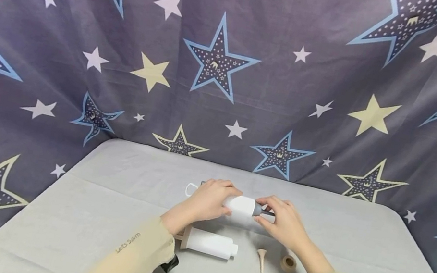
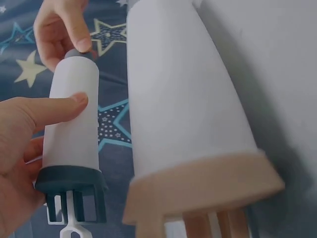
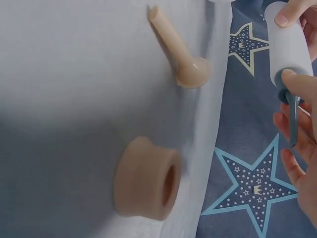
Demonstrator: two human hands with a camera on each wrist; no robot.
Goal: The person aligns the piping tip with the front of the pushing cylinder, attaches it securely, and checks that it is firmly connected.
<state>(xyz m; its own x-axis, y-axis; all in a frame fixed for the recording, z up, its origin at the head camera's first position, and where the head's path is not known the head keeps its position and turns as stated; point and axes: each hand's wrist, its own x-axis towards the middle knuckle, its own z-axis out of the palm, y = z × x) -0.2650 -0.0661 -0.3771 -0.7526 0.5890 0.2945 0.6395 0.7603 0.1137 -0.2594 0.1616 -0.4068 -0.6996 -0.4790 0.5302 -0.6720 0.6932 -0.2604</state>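
My left hand (image 1: 209, 201) grips a white plastic tube (image 1: 241, 205), its thumb lying along the side in the left wrist view. A dark blue-grey frame (image 2: 70, 181) with a white ring-ended rod (image 2: 74, 218) closes the tube's left end. At the other end, my right hand (image 1: 284, 221) pinches a dark tapered nozzle (image 3: 293, 119) between thumb and fingers, against the tube's mouth. Whether the nozzle is fastened there I cannot tell. Nearer me lies a second white tube (image 1: 209, 243) with a beige collar (image 2: 203, 186), and neither hand holds it.
A small beige nozzle (image 1: 261, 261) lies on the grey-covered table (image 1: 99, 213), right of the second tube. Next to it is a beige ring-shaped cap (image 1: 288, 263), below my right wrist. A star-patterned curtain (image 1: 204, 119) hangs along the table's far edge and sides.
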